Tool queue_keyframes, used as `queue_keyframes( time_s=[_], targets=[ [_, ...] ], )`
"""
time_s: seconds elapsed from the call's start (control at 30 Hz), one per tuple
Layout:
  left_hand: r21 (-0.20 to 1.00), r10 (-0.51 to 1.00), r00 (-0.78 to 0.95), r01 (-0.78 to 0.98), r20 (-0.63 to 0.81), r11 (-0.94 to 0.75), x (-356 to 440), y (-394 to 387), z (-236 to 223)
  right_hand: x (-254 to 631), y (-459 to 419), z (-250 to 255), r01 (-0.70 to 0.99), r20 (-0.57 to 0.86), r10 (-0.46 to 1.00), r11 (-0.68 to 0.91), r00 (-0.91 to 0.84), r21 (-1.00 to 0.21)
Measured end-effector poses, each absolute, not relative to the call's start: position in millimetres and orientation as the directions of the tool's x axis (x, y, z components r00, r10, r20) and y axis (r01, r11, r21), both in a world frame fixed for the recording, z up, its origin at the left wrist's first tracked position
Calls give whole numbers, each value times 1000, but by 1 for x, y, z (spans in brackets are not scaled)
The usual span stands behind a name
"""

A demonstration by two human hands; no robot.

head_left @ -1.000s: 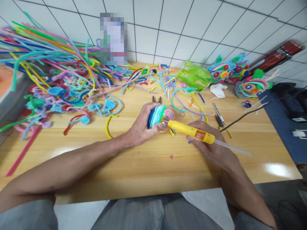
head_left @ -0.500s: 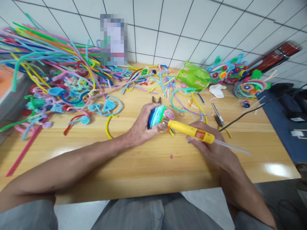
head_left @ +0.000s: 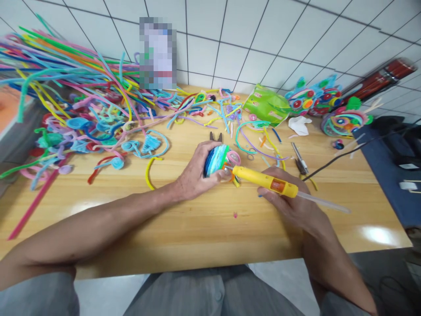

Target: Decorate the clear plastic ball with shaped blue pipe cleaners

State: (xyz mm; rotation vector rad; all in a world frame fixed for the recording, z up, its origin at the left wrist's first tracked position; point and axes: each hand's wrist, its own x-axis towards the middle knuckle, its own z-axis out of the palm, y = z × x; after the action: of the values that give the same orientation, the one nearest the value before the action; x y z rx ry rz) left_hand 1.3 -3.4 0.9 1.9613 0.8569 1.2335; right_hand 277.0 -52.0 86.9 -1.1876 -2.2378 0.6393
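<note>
My left hand (head_left: 196,171) is wrapped round a coiled pipe-cleaner disc (head_left: 215,159) in blue, light blue and green, held on edge on the wooden table (head_left: 197,219). A small pink coil (head_left: 233,156) sits against the disc's right side. My right hand (head_left: 289,199) grips a yellow glue gun (head_left: 268,182) with its nozzle touching the disc near my left thumb. A clear glue stick (head_left: 324,203) sticks out of the gun's back end, pointing right.
A big heap of coloured pipe cleaners (head_left: 75,101) covers the table's left and back. Black pliers (head_left: 215,137) lie behind the disc. A green packet (head_left: 268,105), finished pipe-cleaner figures (head_left: 329,105), white tissue (head_left: 300,124), scissors (head_left: 299,159) and a black cable (head_left: 342,158) lie to the right.
Hardly anything has changed. The glue gun and my right hand have drifted slightly right; the nozzle stays at the disc.
</note>
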Motion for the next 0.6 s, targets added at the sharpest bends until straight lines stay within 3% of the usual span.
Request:
queue_keyframes(
  time_s=[0.6],
  targets=[
    [784,786,334,179,520,-594,2,-3,-3,279,-52,84,607,198,878,449,-436,-656]
  ],
)
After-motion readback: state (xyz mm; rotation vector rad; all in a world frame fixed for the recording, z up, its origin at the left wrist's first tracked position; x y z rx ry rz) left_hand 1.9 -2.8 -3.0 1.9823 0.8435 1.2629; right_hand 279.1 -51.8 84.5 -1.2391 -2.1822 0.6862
